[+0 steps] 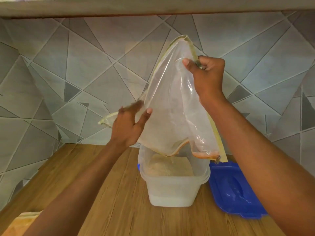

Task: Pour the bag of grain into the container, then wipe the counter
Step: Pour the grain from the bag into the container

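A clear plastic zip bag (172,106) with cream edging hangs upside down, its open zipper mouth just above a translucent plastic container (172,189). Pale grain (170,167) lies inside the container and a thin trickle falls from the bag's mouth. My right hand (207,77) grips the bag's upper edge near its raised corner. My left hand (129,125) is blurred, its fingers straight against the bag's left side, thumb on the front. The bag looks nearly empty.
A blue lid (233,189) lies on the wooden counter (102,193) right of the container. A yellowish cloth (22,220) shows at the bottom left corner. A tiled wall (68,82) stands behind, and a shelf edge (153,7) runs overhead.
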### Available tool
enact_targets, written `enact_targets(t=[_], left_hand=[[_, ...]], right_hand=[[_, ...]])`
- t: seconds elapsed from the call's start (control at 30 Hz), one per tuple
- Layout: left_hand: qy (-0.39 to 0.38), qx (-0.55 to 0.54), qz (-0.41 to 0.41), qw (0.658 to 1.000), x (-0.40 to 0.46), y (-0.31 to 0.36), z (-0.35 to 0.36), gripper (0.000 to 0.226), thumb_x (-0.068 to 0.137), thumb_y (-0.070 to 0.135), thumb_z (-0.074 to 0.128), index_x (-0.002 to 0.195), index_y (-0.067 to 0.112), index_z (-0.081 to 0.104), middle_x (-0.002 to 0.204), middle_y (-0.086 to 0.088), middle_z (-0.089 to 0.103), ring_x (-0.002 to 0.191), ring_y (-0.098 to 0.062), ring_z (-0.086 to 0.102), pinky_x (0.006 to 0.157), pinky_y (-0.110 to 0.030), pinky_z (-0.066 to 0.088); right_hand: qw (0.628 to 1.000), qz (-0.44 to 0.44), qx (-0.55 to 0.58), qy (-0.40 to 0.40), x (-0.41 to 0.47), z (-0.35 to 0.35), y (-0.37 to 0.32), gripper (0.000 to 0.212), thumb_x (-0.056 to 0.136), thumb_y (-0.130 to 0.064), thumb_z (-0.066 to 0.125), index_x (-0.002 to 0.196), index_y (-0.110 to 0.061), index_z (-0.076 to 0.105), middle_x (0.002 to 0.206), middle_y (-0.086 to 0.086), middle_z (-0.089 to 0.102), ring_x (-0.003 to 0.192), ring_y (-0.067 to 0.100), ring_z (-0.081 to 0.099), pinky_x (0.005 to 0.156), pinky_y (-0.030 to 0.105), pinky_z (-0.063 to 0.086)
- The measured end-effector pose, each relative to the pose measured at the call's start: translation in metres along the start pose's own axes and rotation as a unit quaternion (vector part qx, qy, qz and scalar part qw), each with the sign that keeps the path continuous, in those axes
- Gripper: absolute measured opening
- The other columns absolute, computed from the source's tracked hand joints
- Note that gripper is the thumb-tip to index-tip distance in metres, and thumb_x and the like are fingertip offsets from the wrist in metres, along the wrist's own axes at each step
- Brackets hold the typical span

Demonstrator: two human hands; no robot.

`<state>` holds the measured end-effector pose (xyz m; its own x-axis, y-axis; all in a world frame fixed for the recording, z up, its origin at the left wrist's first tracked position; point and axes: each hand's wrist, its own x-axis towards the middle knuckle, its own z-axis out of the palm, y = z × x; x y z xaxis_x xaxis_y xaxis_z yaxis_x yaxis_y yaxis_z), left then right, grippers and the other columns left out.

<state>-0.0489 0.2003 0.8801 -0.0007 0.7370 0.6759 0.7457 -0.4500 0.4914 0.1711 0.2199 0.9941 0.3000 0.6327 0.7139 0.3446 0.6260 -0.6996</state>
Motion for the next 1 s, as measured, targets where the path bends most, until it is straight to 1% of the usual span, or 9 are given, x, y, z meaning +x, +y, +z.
enact_targets(t=[0.1,0.2,0.3,0.43,0.57,0.63,0.7,0.9,1.0], left_hand=[[0.084,-0.032,-0.040,0.995,-0.005,-0.009,0.007,0.072,0.097,0.064,0.039,0.157,0.025,0.029,0.162,0.004,0.036,0.149,-0.018,0.034,0.119,-0.033,0.024],[0.066,-0.085,-0.062,0.992,-0.002,-0.004,0.007,0.073,0.099,0.058,0.047,0.158,0.022,0.025,0.162,0.003,0.034,0.149,-0.013,0.032,0.119,-0.032,0.029],[0.150,-0.101,-0.078,0.980,-0.003,0.001,0.005,0.076,0.102,0.052,0.046,0.161,0.018,0.012,0.169,0.002,0.012,0.155,-0.007,0.011,0.120,-0.016,0.013],[0.035,-0.034,-0.039,0.998,-0.005,-0.005,0.008,0.074,0.097,0.070,0.033,0.157,0.026,0.027,0.163,0.004,0.033,0.151,-0.020,0.027,0.121,-0.047,0.031],[0.201,-0.043,0.019,0.978,-0.006,-0.001,0.005,0.081,0.098,0.052,0.037,0.156,-0.001,0.018,0.167,-0.018,0.016,0.155,-0.028,0.018,0.123,-0.050,0.025],[0.141,0.014,0.057,0.988,-0.005,-0.003,0.006,0.083,0.097,0.056,0.036,0.157,0.001,0.019,0.166,-0.018,0.019,0.154,-0.031,0.021,0.122,-0.055,0.025],[0.035,0.026,0.033,0.998,-0.009,-0.004,0.012,0.082,0.097,0.069,0.030,0.159,0.016,0.021,0.164,-0.005,0.030,0.150,-0.027,0.032,0.121,-0.054,0.029],[0.056,0.043,0.013,0.997,-0.004,-0.013,0.015,0.074,0.096,0.065,0.037,0.155,0.021,0.032,0.161,0.000,0.036,0.148,-0.023,0.035,0.120,-0.050,0.032],[0.101,0.021,0.028,0.994,-0.006,-0.017,0.015,0.072,0.099,0.056,0.042,0.156,0.014,0.030,0.166,-0.002,0.027,0.153,-0.019,0.026,0.126,-0.032,0.022]], right_hand=[[1.000,-0.003,-0.012,0.002,-0.001,-0.002,0.000,0.040,0.086,-0.026,0.077,0.061,-0.004,0.056,0.056,-0.007,0.037,0.056,0.009,0.042,0.061,0.025,0.050],[1.000,-0.006,-0.003,0.006,0.000,-0.003,-0.001,0.042,0.085,-0.026,0.078,0.060,-0.006,0.050,0.057,-0.006,0.030,0.057,0.013,0.034,0.059,0.024,0.042],[1.000,-0.007,0.006,0.004,0.005,-0.004,-0.001,0.051,0.084,-0.027,0.079,0.061,0.005,0.047,0.063,0.003,0.028,0.060,0.017,0.033,0.061,0.026,0.042],[1.000,-0.005,0.008,0.012,0.004,-0.005,-0.002,0.050,0.084,-0.027,0.079,0.061,0.004,0.047,0.060,0.003,0.032,0.058,0.015,0.037,0.062,0.026,0.049],[1.000,0.007,0.002,0.020,0.003,-0.003,-0.004,0.042,0.085,-0.026,0.078,0.058,-0.012,0.049,0.054,-0.009,0.033,0.055,0.011,0.041,0.062,0.026,0.053],[1.000,0.000,0.007,0.024,0.003,-0.003,-0.003,0.042,0.085,-0.025,0.079,0.059,-0.006,0.051,0.057,-0.002,0.035,0.056,0.012,0.041,0.063,0.031,0.055],[1.000,-0.003,0.011,0.024,0.003,-0.002,-0.002,0.044,0.085,-0.025,0.079,0.063,0.004,0.054,0.060,0.003,0.037,0.057,0.013,0.043,0.065,0.037,0.058],[0.999,0.013,0.016,0.030,0.004,-0.002,-0.002,0.046,0.086,-0.025,0.078,0.064,0.005,0.052,0.056,-0.001,0.039,0.054,0.009,0.044,0.062,0.031,0.056],[0.999,0.017,0.020,0.024,0.004,-0.001,-0.003,0.039,0.086,-0.024,0.078,0.063,-0.003,0.054,0.052,-0.011,0.038,0.052,0.006,0.044,0.060,0.024,0.054]])
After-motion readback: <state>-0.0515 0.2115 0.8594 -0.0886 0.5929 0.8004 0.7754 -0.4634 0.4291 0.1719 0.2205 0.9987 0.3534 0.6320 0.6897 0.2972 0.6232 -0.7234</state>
